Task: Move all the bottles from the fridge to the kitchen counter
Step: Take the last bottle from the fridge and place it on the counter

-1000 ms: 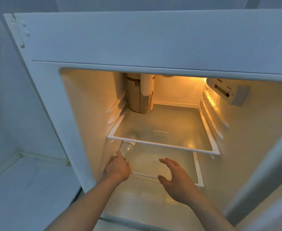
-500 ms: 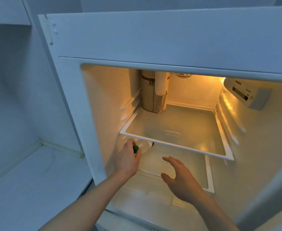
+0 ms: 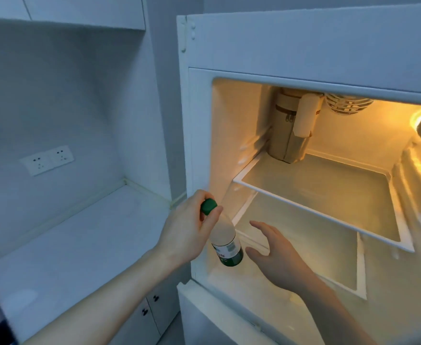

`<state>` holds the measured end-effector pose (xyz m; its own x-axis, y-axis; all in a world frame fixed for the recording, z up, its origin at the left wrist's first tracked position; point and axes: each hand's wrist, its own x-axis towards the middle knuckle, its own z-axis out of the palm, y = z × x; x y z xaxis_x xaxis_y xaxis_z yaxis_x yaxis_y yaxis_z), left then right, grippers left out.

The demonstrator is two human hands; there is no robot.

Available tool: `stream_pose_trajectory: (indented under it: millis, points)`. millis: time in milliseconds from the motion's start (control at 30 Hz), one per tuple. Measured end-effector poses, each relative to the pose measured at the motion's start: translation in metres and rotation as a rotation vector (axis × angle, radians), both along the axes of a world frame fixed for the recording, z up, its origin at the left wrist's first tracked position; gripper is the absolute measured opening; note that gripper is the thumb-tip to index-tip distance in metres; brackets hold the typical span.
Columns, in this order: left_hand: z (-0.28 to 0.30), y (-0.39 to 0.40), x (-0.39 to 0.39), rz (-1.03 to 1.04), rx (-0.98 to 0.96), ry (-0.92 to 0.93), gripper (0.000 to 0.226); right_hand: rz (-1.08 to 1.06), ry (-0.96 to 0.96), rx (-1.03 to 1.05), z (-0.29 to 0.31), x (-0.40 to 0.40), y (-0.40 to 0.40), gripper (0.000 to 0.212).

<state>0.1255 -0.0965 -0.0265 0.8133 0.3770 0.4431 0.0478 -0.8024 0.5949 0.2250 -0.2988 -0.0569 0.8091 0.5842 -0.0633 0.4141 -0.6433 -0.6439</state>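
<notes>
While the fridge (image 3: pixel 311 41) stands open at the right of the frame, a bottle (image 3: pixel 225 241) with a green cap (image 3: pixel 208 206) is gripped by its neck in the left hand (image 3: pixel 189 232) at the lower centre, just at the fridge's left edge. The right hand (image 3: pixel 276 257) is held open beside it, fingers spread. The kitchen counter (image 3: pixel 75 247) is seen at lower left

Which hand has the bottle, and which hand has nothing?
The left hand holds the bottle, gripping it by the neck just under its green cap. The right hand holds nothing; its fingers are spread open beside the bottle.
</notes>
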Motion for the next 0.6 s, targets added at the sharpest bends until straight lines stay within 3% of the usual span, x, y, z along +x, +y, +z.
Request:
stream_pose_trajectory:
  millis: [267,600]
  points:
    - [0.002,0.051,-0.148,0.243,0.015,0.125,0.021,0.328,-0.027,0.037,0.006,-0.076,0.083,0.055]
    - [-0.004,0.087,-0.421,0.666,0.013,0.256,0.023,0.804,-0.027,-0.011,0.004,-0.285,0.206,0.054]
